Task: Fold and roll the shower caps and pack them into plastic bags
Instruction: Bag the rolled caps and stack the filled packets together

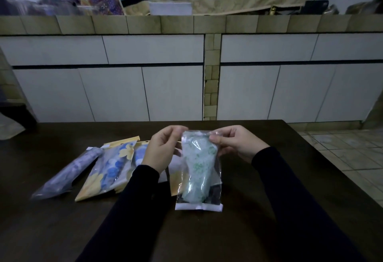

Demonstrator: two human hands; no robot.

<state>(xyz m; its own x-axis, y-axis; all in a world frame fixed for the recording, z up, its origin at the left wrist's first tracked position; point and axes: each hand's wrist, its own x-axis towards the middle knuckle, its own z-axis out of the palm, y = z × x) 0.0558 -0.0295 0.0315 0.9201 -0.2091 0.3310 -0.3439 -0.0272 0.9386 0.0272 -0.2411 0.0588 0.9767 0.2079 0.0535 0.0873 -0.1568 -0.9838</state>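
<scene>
Hands: left (160,151) and right (234,143) pinch top of 1 clear bag (198,179) (green-print cap inside); 3 packed bags (103,170) on table (269,179).

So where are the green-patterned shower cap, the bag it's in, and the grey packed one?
green-patterned shower cap (196,170): head view, middle of roll.
clear plastic bag (198,206): head view, white bottom strip.
grey packed cap (68,173): head view, mid-length.

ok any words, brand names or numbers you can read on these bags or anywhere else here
None can be read.
Clear bag with the green-print cap, held by both hands: its white bottom strip looks blank.
Yellow flowered packs on the table: only flower print shows, no lettering.
Grey-wrapped pack: no text visible.
Jars on the counter: too blurred to tell.
</scene>
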